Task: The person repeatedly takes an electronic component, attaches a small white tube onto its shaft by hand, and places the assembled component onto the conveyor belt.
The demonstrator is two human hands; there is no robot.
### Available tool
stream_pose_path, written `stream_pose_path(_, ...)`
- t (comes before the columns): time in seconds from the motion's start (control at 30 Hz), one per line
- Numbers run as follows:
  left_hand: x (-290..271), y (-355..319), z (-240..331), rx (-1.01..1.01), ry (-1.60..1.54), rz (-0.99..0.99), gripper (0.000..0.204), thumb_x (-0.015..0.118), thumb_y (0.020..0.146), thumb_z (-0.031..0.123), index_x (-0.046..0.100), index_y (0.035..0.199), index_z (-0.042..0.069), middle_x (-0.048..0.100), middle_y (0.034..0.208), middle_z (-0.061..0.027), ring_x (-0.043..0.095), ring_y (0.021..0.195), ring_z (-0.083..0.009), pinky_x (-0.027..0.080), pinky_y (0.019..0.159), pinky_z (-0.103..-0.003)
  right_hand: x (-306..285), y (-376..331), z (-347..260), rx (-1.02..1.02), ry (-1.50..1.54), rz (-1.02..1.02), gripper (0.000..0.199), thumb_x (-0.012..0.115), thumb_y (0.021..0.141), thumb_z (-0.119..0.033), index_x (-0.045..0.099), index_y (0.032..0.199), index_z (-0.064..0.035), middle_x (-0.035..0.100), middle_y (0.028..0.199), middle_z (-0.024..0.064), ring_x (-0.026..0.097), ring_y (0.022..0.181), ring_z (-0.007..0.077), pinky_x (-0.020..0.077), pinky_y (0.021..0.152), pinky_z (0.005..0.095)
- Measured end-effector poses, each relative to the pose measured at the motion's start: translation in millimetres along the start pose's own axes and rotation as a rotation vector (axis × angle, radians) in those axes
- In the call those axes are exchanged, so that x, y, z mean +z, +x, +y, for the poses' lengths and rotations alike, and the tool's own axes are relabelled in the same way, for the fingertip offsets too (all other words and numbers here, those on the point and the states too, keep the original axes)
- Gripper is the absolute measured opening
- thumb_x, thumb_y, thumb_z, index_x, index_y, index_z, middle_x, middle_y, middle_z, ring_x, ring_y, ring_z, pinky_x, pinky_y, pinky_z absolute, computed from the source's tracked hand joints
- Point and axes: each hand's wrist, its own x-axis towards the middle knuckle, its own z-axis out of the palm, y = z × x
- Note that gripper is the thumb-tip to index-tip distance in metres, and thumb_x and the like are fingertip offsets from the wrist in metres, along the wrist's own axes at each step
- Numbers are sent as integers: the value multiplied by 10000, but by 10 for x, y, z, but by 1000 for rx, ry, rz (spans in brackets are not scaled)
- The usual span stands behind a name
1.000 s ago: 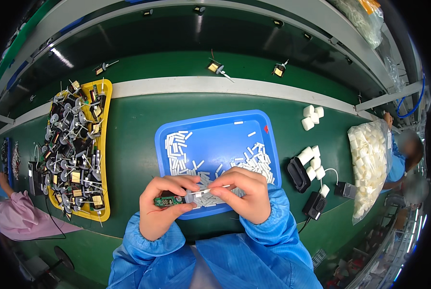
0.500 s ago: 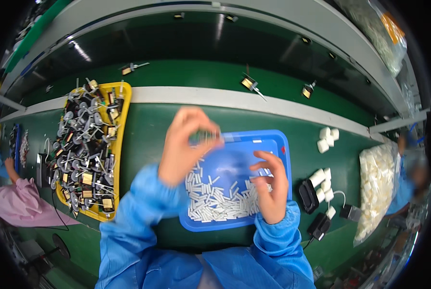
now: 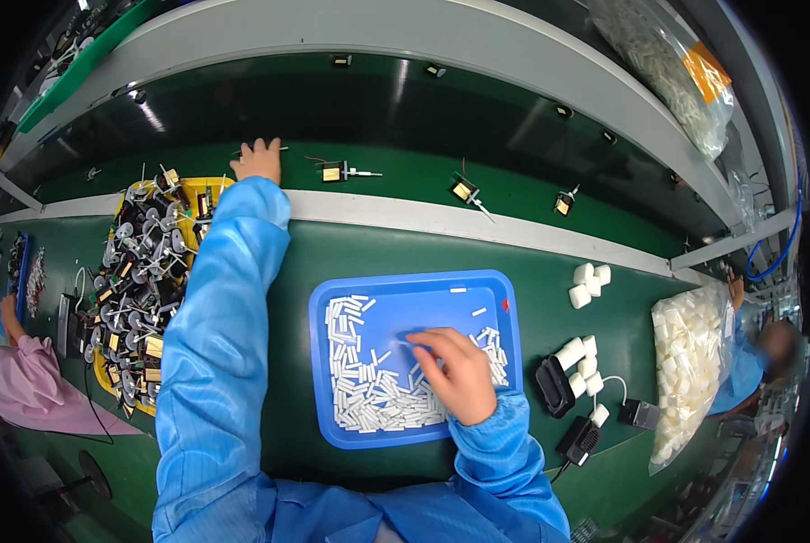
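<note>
My left hand (image 3: 258,163) stretches to the far strip, fingers apart over a small part whose thin shaft (image 3: 284,148) sticks out at the right; its body is hidden. Right of that hand lies a small coil part (image 3: 334,171) with a yellowish body and a white shaft. Over the blue tray (image 3: 411,278) hovers my right hand (image 3: 459,366), thumb and index finger bent close together. Whatever sits at those fingertips is too small and blurred to name. Many short white tubes (image 3: 378,412) fill the tray's left and near sides.
A yellow bin (image 3: 106,376) heaped with coil parts stands at the left. More coil parts (image 3: 466,192) lie along the far strip. White foam-like blocks (image 3: 580,296), black adapters (image 3: 578,441) and a bag of white pieces (image 3: 681,362) are at the right. A co-worker's pink sleeve (image 3: 34,385) shows far left.
My left hand has gone from above the tray to the far strip. A coil part now lies beside it there. The right hand has shifted left over the tubes, and the view has tilted.
</note>
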Motion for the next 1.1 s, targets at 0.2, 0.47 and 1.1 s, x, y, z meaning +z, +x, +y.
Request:
stream_pose_path(0.2,-488,-158,69,180,-40,-79,259,731,704,256,680,906,102,637,973,-122,548,967,-309,503,767,-387,259,11,71,-218,-251,-100,203,602,764,-40,638,957,-89,601,883,79,590,765,284,498,619,365)
stream_pose_path(0.47,-1466,-1360,308,176,-1464,-95,178,575,879,205,601,861,30,560,669,-53,586,602,-145,449,489,-272,115,14,-23,-133,-86,-124,261,616,700,-9,642,953,-68,564,765,77,595,698,208,484,550,295)
stream_pose_path(1.1,-2124,-3281,294,569,-1273,-286,294,578,796,19,618,1083,70,595,978,-106,548,854,-258,450,760,-328,-468,-158,-544,-2,569,-8,146,628,815,-26,664,956,-10,628,894,91,618,760,146,525,608,228)
